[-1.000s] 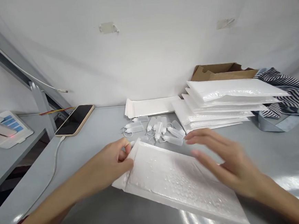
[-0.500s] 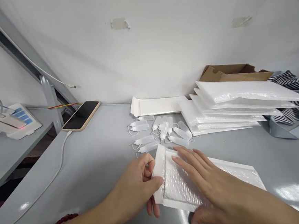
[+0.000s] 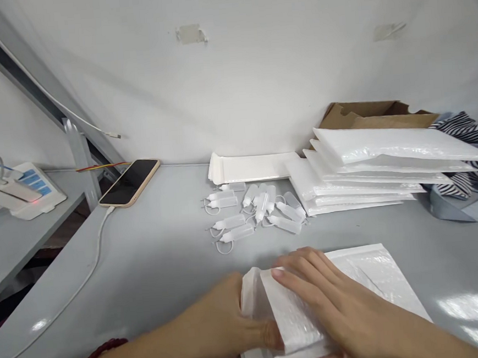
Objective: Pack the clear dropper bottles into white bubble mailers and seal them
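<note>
At lower right, a white, rectangular, plastic bubble mailer (image 3: 379, 273) is being held open by the half-curled left hand (image 3: 221, 321) and pressed by the loosely spread right hand (image 3: 335, 298); tearing is being risked by uneven pulling.

No lettering can be read; the blue markings on the white panel (image 3: 52, 200) are too small.
</note>
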A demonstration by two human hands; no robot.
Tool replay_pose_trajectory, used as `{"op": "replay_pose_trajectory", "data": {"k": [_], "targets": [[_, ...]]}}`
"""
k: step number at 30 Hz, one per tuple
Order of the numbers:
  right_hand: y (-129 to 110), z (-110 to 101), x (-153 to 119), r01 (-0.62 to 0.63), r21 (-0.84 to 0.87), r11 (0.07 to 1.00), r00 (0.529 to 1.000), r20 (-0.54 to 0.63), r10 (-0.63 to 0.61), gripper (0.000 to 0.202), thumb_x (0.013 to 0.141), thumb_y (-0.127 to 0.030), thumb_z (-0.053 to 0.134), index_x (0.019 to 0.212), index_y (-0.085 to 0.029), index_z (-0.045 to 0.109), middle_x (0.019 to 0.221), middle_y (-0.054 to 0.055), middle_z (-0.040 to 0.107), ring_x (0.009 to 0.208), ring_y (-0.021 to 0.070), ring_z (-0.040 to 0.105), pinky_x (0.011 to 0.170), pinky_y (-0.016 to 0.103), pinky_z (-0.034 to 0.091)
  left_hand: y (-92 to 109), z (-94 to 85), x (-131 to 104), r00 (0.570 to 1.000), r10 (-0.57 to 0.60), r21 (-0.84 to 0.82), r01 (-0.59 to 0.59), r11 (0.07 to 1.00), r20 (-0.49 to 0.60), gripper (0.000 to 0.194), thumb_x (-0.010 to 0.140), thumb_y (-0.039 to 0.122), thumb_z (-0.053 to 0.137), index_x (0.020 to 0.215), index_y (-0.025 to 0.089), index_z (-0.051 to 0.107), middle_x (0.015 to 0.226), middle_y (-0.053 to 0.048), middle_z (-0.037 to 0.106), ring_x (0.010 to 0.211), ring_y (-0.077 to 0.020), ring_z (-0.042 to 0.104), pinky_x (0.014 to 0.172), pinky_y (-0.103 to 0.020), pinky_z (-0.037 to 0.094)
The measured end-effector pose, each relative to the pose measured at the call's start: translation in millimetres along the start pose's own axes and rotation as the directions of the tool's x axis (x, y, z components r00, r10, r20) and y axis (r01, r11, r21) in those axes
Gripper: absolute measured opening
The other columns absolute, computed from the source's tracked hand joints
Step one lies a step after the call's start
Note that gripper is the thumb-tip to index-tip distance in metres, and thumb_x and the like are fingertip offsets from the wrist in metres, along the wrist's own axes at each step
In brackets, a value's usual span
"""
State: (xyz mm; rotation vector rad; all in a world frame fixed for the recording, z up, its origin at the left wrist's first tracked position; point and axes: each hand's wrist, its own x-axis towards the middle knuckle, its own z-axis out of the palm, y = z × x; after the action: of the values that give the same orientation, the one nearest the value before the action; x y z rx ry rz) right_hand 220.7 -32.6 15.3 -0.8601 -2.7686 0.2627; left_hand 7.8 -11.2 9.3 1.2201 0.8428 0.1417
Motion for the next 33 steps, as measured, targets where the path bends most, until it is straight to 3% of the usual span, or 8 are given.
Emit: {"op": "replay_pose_trajectory", "data": {"k": [8,10,12,14,21,24,28,33], "targets": [[2,10,0,-0.060,0.013,0.998,0.998,0.011,0.060,0.077,0.072,-0.012,0.056,0.139,-0.008,0.019,0.121,0.018,0.049,0.111,0.0315,0.045,0.092,0.050,0.041,0,-8.8,1,0.985,0.084,0.345,-0.028,0.938,-0.148,0.030,0.078,0.033,0.058,0.059,0.016,0.043,0.056,0.006,0.035,0.052,-0.0077,0.031,0.044,-0.020,0.025],[5,9,-1,-0.102,0.037,0.994,0.995,0.018,0.101,0.076,0.073,-0.011,0.056,0.140,-0.010,0.020,0.124,0.016,0.049,0.113,0.0299,0.044,0.093,0.047,0.041,5,-21.6,-1,0.941,0.165,0.552,0.027,0.833,-0.296,0.029,0.082,0.041,0.054,0.066,0.016,0.051,0.058,0.005,0.045,0.053,-0.0098,0.038,0.049,-0.022,0.026],[7,8,-1,-0.154,0.067,0.986,0.988,0.018,0.154,0.074,0.072,-0.008,0.054,0.139,-0.013,0.022,0.122,0.014,0.050,0.112,0.0274,0.046,0.093,0.044,0.043,10,-36.6,-5,0.848,0.304,0.726,0.130,0.675,-0.434,0.034,0.086,0.049,0.048,0.084,0.017,0.060,0.065,0.002,0.056,0.057,-0.0129,0.044,0.054,-0.024,0.030],[9,7,0,-0.195,0.088,0.977,0.981,0.018,0.194,0.074,0.071,-0.006,0.052,0.138,-0.016,0.023,0.120,0.012,0.052,0.111,0.0253,0.048,0.092,0.042,0.044,13,-49.7,-7,0.786,0.398,0.810,0.211,0.547,-0.473,0.038,0.089,0.051,0.044,0.099,0.018,0.060,0.068,0.000,0.061,0.058,-0.0150,0.048,0.057,-0.026,0.032],[9,5,0,-0.224,0.080,0.971,0.975,0.010,0.224,0.078,0.067,-0.006,0.052,0.137,-0.019,0.021,0.120,0.011,0.054,0.110,0.0255,0.052,0.091,0.042,0.045,5,-58.8,2,0.852,0.341,0.889,0.267,0.371,-0.398,0.025,0.089,0.036,0.045,0.091,0.017,0.061,0.063,-0.001,0.059,0.060,-0.0179,0.052,0.055,-0.026,0.028],[8,5,-1,-0.222,0.063,0.973,0.975,0.014,0.222,0.079,0.067,-0.006,0.053,0.137,-0.019,0.019,0.121,0.012,0.055,0.110,0.0264,0.052,0.090,0.043,0.046,7,-56.8,3,0.857,0.329,0.867,0.232,0.441,-0.397,0.020,0.085,0.033,0.047,0.079,0.017,0.059,0.055,0.002,0.052,0.052,-0.0141,0.045,0.053,-0.026,0.027],[7,5,1,-0.251,0.081,0.965,0.968,0.043,0.248,0.079,0.067,-0.008,0.054,0.137,-0.020,0.019,0.123,0.013,0.053,0.113,0.0268,0.051,0.091,0.044,0.046,22,-57.4,-10,0.881,0.257,0.706,0.115,0.699,-0.398,0.017,0.077,0.034,0.056,0.071,0.018,0.054,0.049,0.007,0.040,0.048,-0.0097,0.037,0.049,-0.022,0.029],[8,8,2,-0.266,0.127,0.956,0.964,0.056,0.261,0.080,0.068,-0.009,0.053,0.138,-0.020,0.017,0.123,0.011,0.052,0.113,0.0263,0.049,0.094,0.045,0.043,30,-54.1,-25,0.978,0.092,0.622,0.045,0.781,-0.187,0.012,0.072,0.028,0.060,0.068,0.019,0.052,0.053,0.009,0.042,0.049,-0.0075,0.036,0.046,-0.020,0.030]]}}
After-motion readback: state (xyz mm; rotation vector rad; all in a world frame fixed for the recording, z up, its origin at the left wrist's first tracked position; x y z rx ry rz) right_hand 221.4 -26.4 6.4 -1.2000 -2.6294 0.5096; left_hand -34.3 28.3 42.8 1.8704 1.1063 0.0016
